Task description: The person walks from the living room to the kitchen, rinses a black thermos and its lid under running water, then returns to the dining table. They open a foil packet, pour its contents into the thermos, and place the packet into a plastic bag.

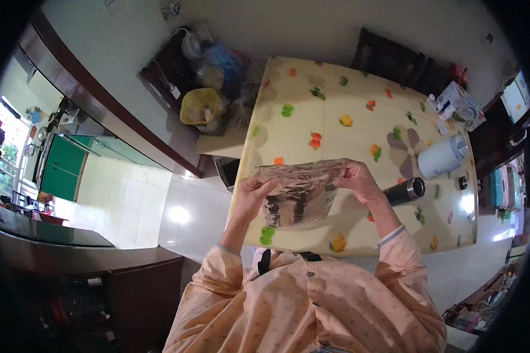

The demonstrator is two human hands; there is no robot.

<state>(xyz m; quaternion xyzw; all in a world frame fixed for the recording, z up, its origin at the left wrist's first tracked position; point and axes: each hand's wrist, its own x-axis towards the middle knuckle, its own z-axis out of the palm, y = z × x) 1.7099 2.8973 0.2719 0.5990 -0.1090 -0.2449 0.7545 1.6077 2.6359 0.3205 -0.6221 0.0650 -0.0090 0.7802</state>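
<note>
A crinkled, shiny see-through plastic bag (300, 197) is stretched between my hands above the near edge of the table. My left hand (257, 191) pinches its upper left corner, thumb and fingers pressed together. At the upper right corner my right hand (359, 178) grips it the same way. Brownish reflections or contents show in the plastic; I cannot tell which. Just right of my right hand is a dark flask (404, 191) with its steel mouth uncovered. Farther right a small black cap (463, 183) sits on the table.
A cream tablecloth with fruit prints covers the table (330, 82). A pale blue jug (443, 156) and a white box (460, 106) with small bottles stand on its right side. A yellow basket (200, 107) and bags sit beyond the left edge. Dark chairs (388, 59) line the far side.
</note>
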